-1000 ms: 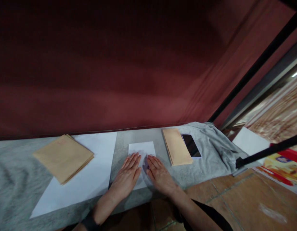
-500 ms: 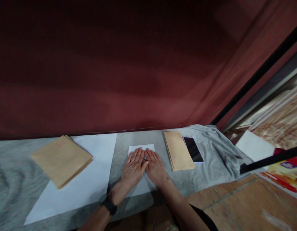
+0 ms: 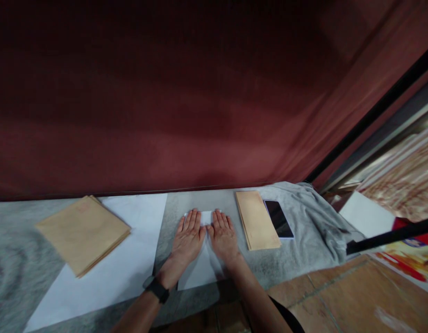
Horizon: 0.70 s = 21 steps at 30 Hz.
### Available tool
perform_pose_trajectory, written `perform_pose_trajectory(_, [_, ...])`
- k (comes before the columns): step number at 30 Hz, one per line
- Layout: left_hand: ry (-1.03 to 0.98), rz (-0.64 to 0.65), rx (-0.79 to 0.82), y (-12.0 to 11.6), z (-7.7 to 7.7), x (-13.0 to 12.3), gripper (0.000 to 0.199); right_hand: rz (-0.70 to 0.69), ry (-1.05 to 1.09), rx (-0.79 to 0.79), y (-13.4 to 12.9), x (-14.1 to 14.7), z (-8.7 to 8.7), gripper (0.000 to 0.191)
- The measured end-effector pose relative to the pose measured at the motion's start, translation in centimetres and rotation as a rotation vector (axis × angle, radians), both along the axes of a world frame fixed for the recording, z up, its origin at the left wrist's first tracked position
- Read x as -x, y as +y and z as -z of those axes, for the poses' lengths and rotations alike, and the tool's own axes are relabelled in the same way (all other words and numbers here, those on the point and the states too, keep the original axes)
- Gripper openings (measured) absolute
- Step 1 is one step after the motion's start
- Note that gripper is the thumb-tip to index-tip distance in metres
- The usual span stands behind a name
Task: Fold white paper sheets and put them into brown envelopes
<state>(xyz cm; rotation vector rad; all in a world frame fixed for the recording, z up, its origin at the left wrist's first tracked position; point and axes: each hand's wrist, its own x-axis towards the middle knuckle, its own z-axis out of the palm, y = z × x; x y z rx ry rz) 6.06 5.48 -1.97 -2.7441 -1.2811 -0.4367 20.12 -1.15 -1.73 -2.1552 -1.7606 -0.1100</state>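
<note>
Both hands slid forward, left hand (image 3: 186,238) and right hand (image 3: 223,237) flat (grip apart) on white sheet (image 3: 201,270), grey cloth (image 3: 207,200), maroon curtain (image 3: 186,106)

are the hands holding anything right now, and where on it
Nothing is gripped. The left hand and right hand lie flat, palms down, side by side on the white sheet of paper, pressing its far half.

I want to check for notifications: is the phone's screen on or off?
Off. The phone lies face up on the grey cloth, beside the narrow stack of brown envelopes, and its screen is plain black with nothing lit.
</note>
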Motion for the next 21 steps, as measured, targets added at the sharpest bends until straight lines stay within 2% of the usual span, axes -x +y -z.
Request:
perform_pose_trajectory(10, [-0.005, -0.108, -0.031, 0.2, -0.4, 0.6, 0.06, 0.058, 0.002, -0.06, -0.8, -1.2, 0.3, 0.054])
perform_pose_trajectory(13, [-0.005, -0.014, -0.05, -0.7, -0.4, 0.4, 0.059, 0.039, 0.043, -0.103, -1.4, -0.5, -0.2, 0.053])
perform_pose_trajectory(17, [0.04, 0.205, -0.06, -2.1, 0.3, 0.6, 0.059, -0.132, 0.083, -0.141, -3.4, 1.8, -1.1, 0.056])
perform_pose_trajectory(21, [0.061, 0.201, -0.034, -2.6, 1.0, 1.3, 0.062, -0.237, 0.071, -0.158, -5.7, 3.6, -0.7, 0.061])
